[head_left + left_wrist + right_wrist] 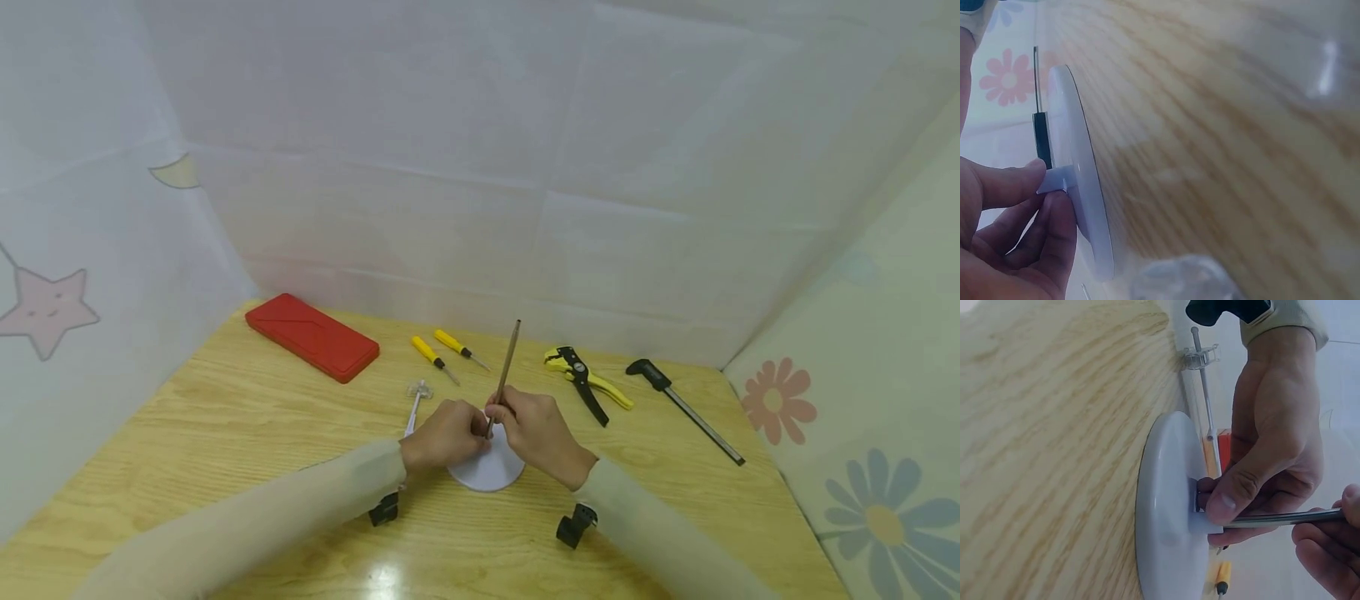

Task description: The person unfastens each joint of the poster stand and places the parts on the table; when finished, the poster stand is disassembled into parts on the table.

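A white round disc base (487, 472) lies flat on the wooden table (225, 433), with a small white socket (1057, 180) rising from its middle. My left hand (442, 433) pinches that socket between thumb and fingers (1235, 500). My right hand (536, 433) grips a thin metal rod (508, 362), which leans slightly from upright. The rod's lower end (1272, 519) sits at the socket. In the right wrist view the disc (1163, 512) fills the middle, with my right fingertips (1329, 550) curled round the rod at the lower right.
A red flat case (312, 336) lies at the back left. Two yellow screwdrivers (433, 354), a yellow-black wire stripper (587, 382) and a black-handled metal bar tool (686, 408) lie behind the hands. A clear syringe (415, 404) rests beside my left hand. Cloth walls enclose the table.
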